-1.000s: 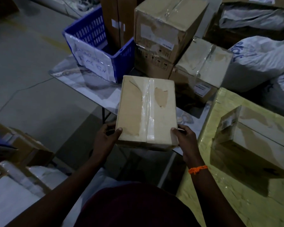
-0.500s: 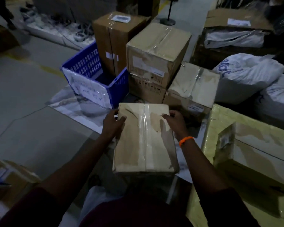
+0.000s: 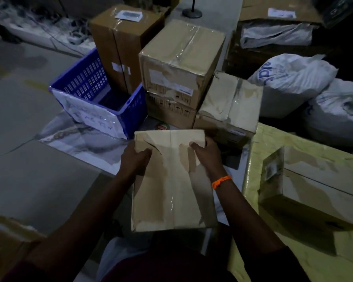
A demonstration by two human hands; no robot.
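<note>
A flat tan cardboard box [image 3: 171, 192] with a strip of clear tape down its middle and torn patches on top is held in front of me. My left hand [image 3: 134, 159] grips its left edge near the far corner, thumb on top. On the right edge near the far end, my right hand [image 3: 207, 154] grips the box with its thumb over the top; an orange band circles that wrist.
A blue plastic crate [image 3: 98, 100] with a paper label stands ahead on the left. Stacked taped cartons [image 3: 181, 64] rise behind the held box. White sacks [image 3: 293, 78] lie at the right. A yellow wrapped surface [image 3: 273, 139] carries a brown box [image 3: 314, 190].
Both hands slid from the near corners of the box to its far end. The box now lies closer to my body and lower in view.
</note>
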